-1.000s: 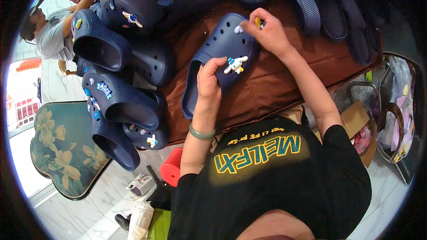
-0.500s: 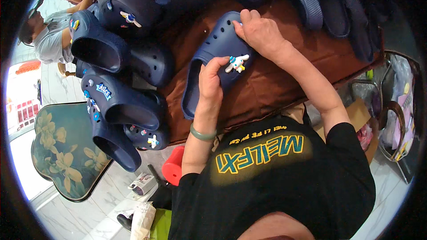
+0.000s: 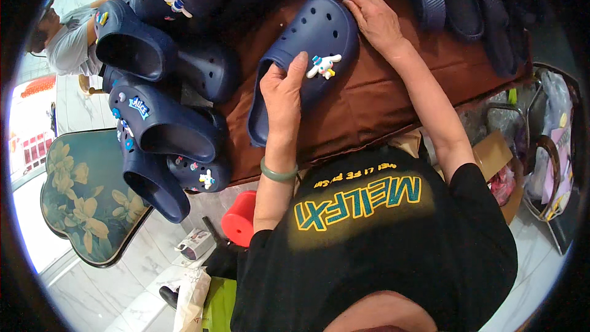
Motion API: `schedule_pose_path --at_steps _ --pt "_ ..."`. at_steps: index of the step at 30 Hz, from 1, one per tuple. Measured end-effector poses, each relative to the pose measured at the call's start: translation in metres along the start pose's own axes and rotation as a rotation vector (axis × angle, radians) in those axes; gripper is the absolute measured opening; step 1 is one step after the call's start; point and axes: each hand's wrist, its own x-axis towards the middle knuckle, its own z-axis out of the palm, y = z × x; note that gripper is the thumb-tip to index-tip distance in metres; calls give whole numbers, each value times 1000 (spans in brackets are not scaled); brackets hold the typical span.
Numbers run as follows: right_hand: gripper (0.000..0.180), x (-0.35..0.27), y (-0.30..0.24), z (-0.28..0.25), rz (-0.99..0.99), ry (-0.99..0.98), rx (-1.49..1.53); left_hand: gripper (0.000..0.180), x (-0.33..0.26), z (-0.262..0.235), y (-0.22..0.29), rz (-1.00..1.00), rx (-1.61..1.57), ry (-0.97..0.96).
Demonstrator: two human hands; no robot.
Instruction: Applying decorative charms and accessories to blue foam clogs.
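A navy foam clog (image 3: 319,31) is held over the brown cloth by my left hand (image 3: 283,89), with the thumb on top of its upper and the other fingers hidden inside the opening. On the upper sits a white long-eared character charm (image 3: 323,66) with a blue hat, just beyond my left thumb. Several round holes in the toe part are bare. My right hand (image 3: 376,21) is beside the right edge of the toe, back upward, fingers bent close together. Its fingertips are partly hidden, and anything between them cannot be made out.
Several navy clogs with charms (image 3: 178,129) crowd the left side. More navy footwear (image 3: 464,12) lies at the far right. The table has a brown cloth (image 3: 369,104). A red stool (image 3: 239,218), a flower-painted panel (image 3: 89,197) and a bag (image 3: 553,141) are around it.
My right hand has come off the clog's upper to beside its toe, baring the holes. The clog in my left hand has shifted slightly up and turned.
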Motion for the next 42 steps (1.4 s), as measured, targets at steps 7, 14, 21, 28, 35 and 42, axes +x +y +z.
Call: schedule_pose_path --at_steps 7,14,21,28,35,42 --pt "18 9 10 -6 -104 28 -151 26 15 4 3 -34 -41 -18" --pt "30 -7 -62 -46 -291 -112 250 27 9 -4 8 -32 232 44" --pt "37 -45 -107 -54 -184 -178 374 23 0 -8 -15 5 -74 -84" --pt "26 -36 -92 -45 -162 -162 516 21 11 -6 -15 19 -8 -89" --pt "29 -43 -88 -44 -288 -94 506 23 12 -8 -28 -13 60 -152" --pt "31 -94 -84 -60 -336 -268 682 32 4 -3 -24 -14 -51 -133"
